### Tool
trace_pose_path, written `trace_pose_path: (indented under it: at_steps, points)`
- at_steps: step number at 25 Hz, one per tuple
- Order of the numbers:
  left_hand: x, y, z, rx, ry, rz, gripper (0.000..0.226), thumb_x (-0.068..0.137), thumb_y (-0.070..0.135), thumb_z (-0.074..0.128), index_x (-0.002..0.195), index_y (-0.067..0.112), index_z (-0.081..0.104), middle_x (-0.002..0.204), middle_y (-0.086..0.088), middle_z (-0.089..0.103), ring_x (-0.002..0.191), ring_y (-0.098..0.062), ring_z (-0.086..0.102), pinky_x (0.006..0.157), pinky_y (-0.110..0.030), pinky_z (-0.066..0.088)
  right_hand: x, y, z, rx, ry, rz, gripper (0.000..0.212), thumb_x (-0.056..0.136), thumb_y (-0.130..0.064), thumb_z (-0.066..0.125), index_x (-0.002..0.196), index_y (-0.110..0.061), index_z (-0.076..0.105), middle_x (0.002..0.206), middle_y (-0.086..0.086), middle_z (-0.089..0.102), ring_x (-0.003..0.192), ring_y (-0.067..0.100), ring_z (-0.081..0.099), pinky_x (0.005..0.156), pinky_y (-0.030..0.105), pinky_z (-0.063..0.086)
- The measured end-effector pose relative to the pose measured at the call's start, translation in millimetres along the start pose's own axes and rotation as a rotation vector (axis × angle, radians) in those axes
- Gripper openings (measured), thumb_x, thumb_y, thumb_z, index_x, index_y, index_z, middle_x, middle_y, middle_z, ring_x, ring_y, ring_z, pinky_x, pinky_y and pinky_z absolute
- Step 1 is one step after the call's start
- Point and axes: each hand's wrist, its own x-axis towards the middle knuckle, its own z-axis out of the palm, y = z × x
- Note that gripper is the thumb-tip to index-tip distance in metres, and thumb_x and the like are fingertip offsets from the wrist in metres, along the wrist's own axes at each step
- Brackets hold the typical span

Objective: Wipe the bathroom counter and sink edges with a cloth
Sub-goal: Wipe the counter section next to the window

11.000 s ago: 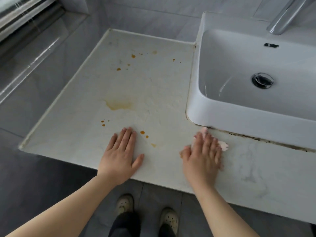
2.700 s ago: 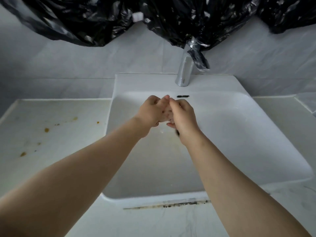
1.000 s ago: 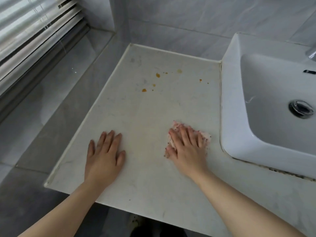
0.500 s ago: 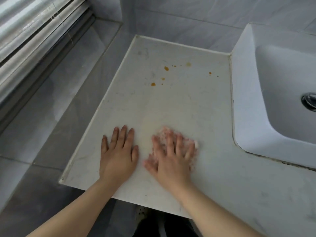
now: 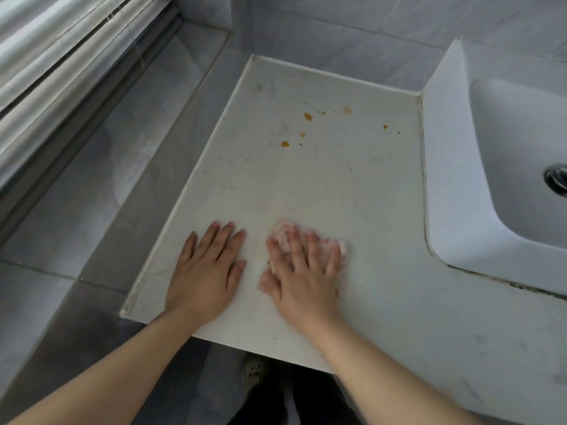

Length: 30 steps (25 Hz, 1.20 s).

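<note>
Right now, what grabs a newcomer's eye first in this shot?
Two bare hands flat on the pale stone counter near its front edge: the left hand empty, the right hand pressing a pink cloth. Farther back, orange-brown stain spots dot the counter, beside the white rectangular sink at right.

Pink cloth [image 5: 283, 237]; off-white counter [image 5: 306, 185], orange spots [image 5: 308, 116]; white sink [image 5: 454, 179]
</note>
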Motion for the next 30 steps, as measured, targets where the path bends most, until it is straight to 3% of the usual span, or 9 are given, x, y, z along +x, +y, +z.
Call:
trace_pose_path:
  at_steps: [4, 6, 13, 17, 19, 22, 25, 27, 30]
  points:
    - [-4, -5, 2, -0.051, 0.007, -0.012, 0.053, 0.093, 0.036, 0.022, 0.138, 0.015, 0.042, 0.143, -0.006, 0.043, 0.135, -0.025, 0.034, 0.110, -0.035, 0.007, -4, 86, 0, -0.060, -0.061, 0.299, 0.068, 0.086, -0.059, 0.007, 0.144, -0.032, 0.032, 0.154, 0.003, 0.027, 0.140, 0.032, 0.024, 0.106, 0.066, 0.016]
    - [-12, -8, 2, -0.069, 0.012, -0.046, 0.054, 0.093, 0.036, 0.021, 0.138, 0.015, 0.042, 0.143, -0.006, 0.043, 0.135, -0.025, 0.034, 0.110, -0.034, 0.006, -58, 98, -4, -0.088, 0.022, 0.346, 0.065, 0.092, -0.059, 0.003, 0.141, -0.028, 0.033, 0.150, 0.011, 0.035, 0.135, 0.036, 0.031, 0.103, 0.067, 0.022]
    - [-49, -22, -1, -0.056, 0.043, -0.169, 0.054, 0.091, 0.036, 0.025, 0.135, 0.012, 0.047, 0.140, -0.011, 0.047, 0.131, -0.031, 0.040, 0.107, -0.040, 0.018, -36, -64, 1, 0.021, -0.013, -0.132, 0.060, 0.087, -0.056, 0.028, 0.139, -0.028, 0.040, 0.149, 0.007, 0.037, 0.138, 0.033, 0.030, 0.104, 0.062, 0.011]
    - [-51, -25, 0, -0.097, 0.043, -0.191, 0.055, 0.092, 0.036, 0.023, 0.136, 0.012, 0.045, 0.141, -0.009, 0.045, 0.133, -0.029, 0.036, 0.109, -0.041, 0.019, 3, 3, 2, -0.034, -0.124, 0.182, 0.077, 0.078, -0.059, 0.000, 0.148, -0.034, 0.016, 0.158, 0.001, 0.012, 0.144, 0.030, 0.010, 0.111, 0.060, 0.001]
    - [-58, -28, 0, -0.064, 0.030, -0.177, 0.054, 0.093, 0.036, 0.024, 0.135, 0.010, 0.046, 0.139, -0.011, 0.047, 0.131, -0.031, 0.039, 0.108, -0.038, 0.016, -27, 18, -5, -0.082, -0.011, 0.248, 0.071, 0.082, -0.056, 0.016, 0.144, -0.026, 0.033, 0.152, 0.010, 0.031, 0.137, 0.037, 0.029, 0.107, 0.066, 0.016]
    - [-75, -31, -3, -0.034, -0.009, -0.164, 0.059, 0.096, 0.043, 0.016, 0.134, 0.008, 0.046, 0.139, -0.012, 0.047, 0.130, -0.030, 0.040, 0.110, -0.036, 0.012, -61, -34, -1, -0.025, -0.064, -0.094, 0.057, 0.085, -0.049, 0.035, 0.135, -0.023, 0.045, 0.141, 0.009, 0.048, 0.128, 0.035, 0.044, 0.107, 0.058, 0.016]
    - [-87, -35, -5, -0.032, -0.029, -0.170, 0.064, 0.097, 0.046, 0.010, 0.136, 0.008, 0.043, 0.141, -0.012, 0.045, 0.132, -0.027, 0.037, 0.112, -0.031, 0.005, -12, -61, -5, 0.010, -0.060, -0.243, 0.061, 0.086, -0.049, 0.021, 0.141, -0.028, 0.038, 0.151, 0.004, 0.033, 0.138, 0.031, 0.032, 0.111, 0.051, 0.003]
    - [-87, -36, -4, -0.035, -0.028, -0.159, 0.064, 0.097, 0.045, 0.009, 0.136, 0.007, 0.042, 0.141, -0.012, 0.044, 0.132, -0.028, 0.037, 0.112, -0.032, 0.005, 22, -31, -5, -0.005, -0.127, -0.105, 0.072, 0.081, -0.051, 0.004, 0.147, -0.031, 0.022, 0.157, 0.000, 0.018, 0.143, 0.029, 0.017, 0.110, 0.045, -0.009]
    - [-87, -35, -3, -0.043, -0.016, -0.154, 0.064, 0.097, 0.045, 0.009, 0.136, 0.006, 0.043, 0.141, -0.013, 0.044, 0.132, -0.029, 0.037, 0.112, -0.032, 0.005, 3, 16, 0, -0.030, -0.017, 0.181, 0.071, 0.083, -0.053, 0.009, 0.145, -0.026, 0.031, 0.154, 0.008, 0.027, 0.140, 0.035, 0.025, 0.112, 0.050, 0.005]
